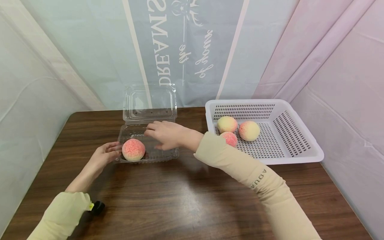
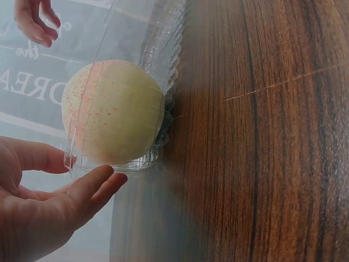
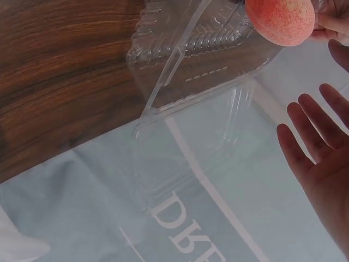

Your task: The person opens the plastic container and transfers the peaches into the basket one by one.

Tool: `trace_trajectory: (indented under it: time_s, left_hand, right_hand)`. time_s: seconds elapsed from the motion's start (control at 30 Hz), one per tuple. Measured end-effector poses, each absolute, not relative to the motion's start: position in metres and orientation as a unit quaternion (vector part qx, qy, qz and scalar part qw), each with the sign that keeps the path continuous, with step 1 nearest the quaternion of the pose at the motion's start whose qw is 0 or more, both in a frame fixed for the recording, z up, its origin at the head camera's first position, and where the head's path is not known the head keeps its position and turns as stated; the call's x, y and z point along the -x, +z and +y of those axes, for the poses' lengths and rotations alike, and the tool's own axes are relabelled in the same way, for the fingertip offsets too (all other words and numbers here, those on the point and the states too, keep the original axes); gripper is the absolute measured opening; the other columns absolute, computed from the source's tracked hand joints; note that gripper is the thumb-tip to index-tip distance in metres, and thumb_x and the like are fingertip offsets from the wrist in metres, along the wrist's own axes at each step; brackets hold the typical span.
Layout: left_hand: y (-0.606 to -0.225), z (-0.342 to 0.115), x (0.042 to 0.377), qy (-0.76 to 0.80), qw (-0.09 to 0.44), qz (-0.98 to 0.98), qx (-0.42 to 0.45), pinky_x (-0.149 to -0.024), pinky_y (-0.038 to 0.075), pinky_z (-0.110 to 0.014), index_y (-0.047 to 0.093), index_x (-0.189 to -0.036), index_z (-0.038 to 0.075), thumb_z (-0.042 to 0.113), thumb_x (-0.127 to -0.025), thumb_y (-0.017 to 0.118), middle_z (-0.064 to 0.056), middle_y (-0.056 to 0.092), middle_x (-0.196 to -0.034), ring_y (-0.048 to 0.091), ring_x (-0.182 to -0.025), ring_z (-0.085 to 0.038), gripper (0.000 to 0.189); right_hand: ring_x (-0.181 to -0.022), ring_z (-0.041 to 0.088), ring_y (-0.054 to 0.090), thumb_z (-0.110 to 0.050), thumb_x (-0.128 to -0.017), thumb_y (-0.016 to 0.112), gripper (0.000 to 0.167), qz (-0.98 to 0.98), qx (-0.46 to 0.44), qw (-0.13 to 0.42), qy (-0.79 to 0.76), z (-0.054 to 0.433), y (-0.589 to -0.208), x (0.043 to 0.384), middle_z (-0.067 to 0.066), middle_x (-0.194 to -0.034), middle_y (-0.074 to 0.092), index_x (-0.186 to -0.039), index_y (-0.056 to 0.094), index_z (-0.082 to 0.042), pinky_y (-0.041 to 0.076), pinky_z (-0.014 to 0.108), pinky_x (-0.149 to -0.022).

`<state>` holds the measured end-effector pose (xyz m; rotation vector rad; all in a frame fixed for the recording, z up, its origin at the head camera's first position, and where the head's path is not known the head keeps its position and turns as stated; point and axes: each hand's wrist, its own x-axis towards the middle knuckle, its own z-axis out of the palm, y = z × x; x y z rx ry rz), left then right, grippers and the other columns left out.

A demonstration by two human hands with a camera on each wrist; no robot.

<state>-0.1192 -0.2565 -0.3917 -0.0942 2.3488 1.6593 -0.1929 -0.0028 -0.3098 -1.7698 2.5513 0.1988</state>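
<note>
A clear plastic clamshell container (image 1: pixel 159 155) stands on the table with its lid (image 1: pixel 150 105) raised at the back. One peach (image 1: pixel 133 149), pink with a pale yellow base, sits in its left end; the left wrist view shows the same peach (image 2: pixel 117 112) through the clear wall. At that end my left hand (image 1: pixel 105 155) pinches the container's rim between thumb and fingers. Over the container's right half hovers my right hand (image 1: pixel 166 134), holding nothing. Its fingers (image 3: pixel 312 131) are spread and fairly straight in the right wrist view, apart from the peach.
A white perforated plastic basket (image 1: pixel 303 140) is on the right side of the table, with three peaches (image 1: pixel 249 130) at its left end. My right forearm passes in front of part of it. Behind the brown wooden table (image 1: pixel 168 200) hangs a printed curtain (image 1: pixel 192 50).
</note>
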Motion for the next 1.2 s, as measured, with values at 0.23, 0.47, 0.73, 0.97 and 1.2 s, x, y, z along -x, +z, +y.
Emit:
trace_trajectory:
  time_s: [0.23, 0.47, 0.73, 0.97, 1.2]
  left_hand:
    - [-0.392, -0.257, 0.118, 0.57, 0.131, 0.811, 0.033, -0.076, 0.045, -0.012, 0.017, -0.135, -0.018, 0.005, -0.095, 0.038, -0.037, 0.031, -0.133, 0.048, -0.089, 0.009, 0.051]
    - [-0.393, -0.258, 0.118, 0.573, 0.134, 0.808, 0.033, -0.076, 0.045, -0.013, 0.017, -0.135, -0.018, 0.005, -0.095, 0.039, -0.038, 0.03, -0.133, 0.049, -0.088, 0.009, 0.051]
    - [-0.392, -0.258, 0.118, 0.574, 0.133, 0.807, 0.032, -0.077, 0.045, -0.013, 0.017, -0.136, -0.017, 0.006, -0.096, 0.038, -0.037, 0.031, -0.133, 0.049, -0.088, 0.01, 0.051]
    - [-0.4, -0.264, 0.119, 0.607, 0.121, 0.786, 0.01, -0.075, 0.046, -0.014, 0.021, -0.134, -0.018, 0.013, -0.094, 0.047, -0.036, 0.037, -0.127, 0.052, -0.09, 0.003, 0.056]
    - [-0.396, -0.261, 0.12, 0.585, 0.129, 0.801, 0.018, -0.076, 0.045, -0.012, 0.017, -0.135, -0.018, 0.01, -0.096, 0.041, -0.038, 0.031, -0.131, 0.049, -0.089, 0.008, 0.053]
  right_hand:
    - [-0.115, 0.016, 0.044, -0.034, -0.085, 0.061, 0.051, 0.823, 0.565, 0.017, 0.054, -0.01, -0.311, 0.191, 0.001, -0.125, 0.047, -0.128, 0.046, -0.012, 0.038, 0.028, -0.096]
    - [-0.116, 0.015, 0.042, -0.035, -0.085, 0.061, 0.052, 0.829, 0.558, 0.029, 0.039, -0.017, -0.313, 0.191, 0.001, -0.126, 0.047, -0.13, 0.047, -0.012, 0.035, 0.026, -0.098]
    - [-0.115, 0.014, 0.043, -0.039, -0.085, 0.06, 0.053, 0.834, 0.551, 0.022, 0.032, -0.027, -0.315, 0.19, 0.0, -0.125, 0.048, -0.129, 0.048, -0.012, 0.036, 0.025, -0.097]
    - [-0.114, 0.014, 0.043, -0.041, -0.084, 0.059, 0.053, 0.848, 0.53, 0.02, 0.029, -0.037, -0.319, 0.188, -0.002, -0.126, 0.047, -0.129, 0.047, -0.015, 0.04, 0.026, -0.091]
    - [-0.114, 0.014, 0.044, -0.043, -0.085, 0.057, 0.053, 0.857, 0.514, 0.021, 0.036, -0.044, -0.324, 0.187, -0.003, -0.125, 0.047, -0.13, 0.047, -0.017, 0.041, 0.028, -0.09]
